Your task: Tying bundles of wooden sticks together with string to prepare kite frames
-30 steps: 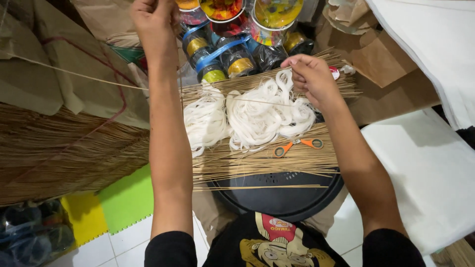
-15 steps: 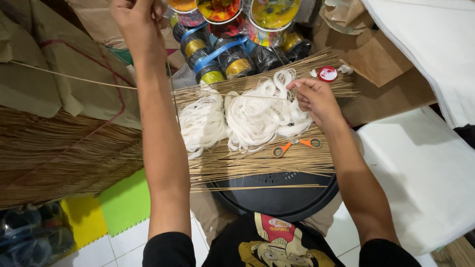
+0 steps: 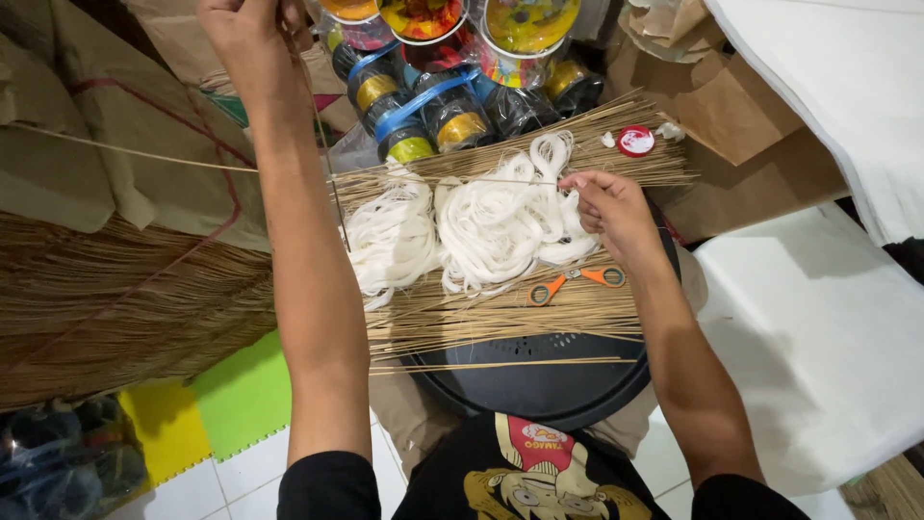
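Note:
My left hand (image 3: pixel 248 39) is raised at the top of the view, fingers closed on a fine thread (image 3: pixel 322 125) that runs down beside my forearm. My right hand (image 3: pixel 608 214) rests over bundles of white string (image 3: pixel 486 231). Its fingertips pinch the end of one long thin stick (image 3: pixel 452 180) that stretches leftward across the view. The string lies on a bed of thin brown sticks (image 3: pixel 500 323) spread across a round black tray (image 3: pixel 539 395) on my lap. Small orange scissors (image 3: pixel 577 280) lie on the sticks just below my right hand.
Stacked clear jars with coloured lids (image 3: pixel 438 101) stand beyond the tray, with a red cap (image 3: pixel 635 141) beside them. A big bundle of sticks (image 3: pixel 115 299) and brown paper bags (image 3: pixel 144 164) fill the left. White sheet material (image 3: pixel 818 318) lies at right, green and yellow mats (image 3: pixel 241 395) below.
My left hand has drifted left while staying high. My right hand has drawn toward me, from the far edge of the sticks to over the white string.

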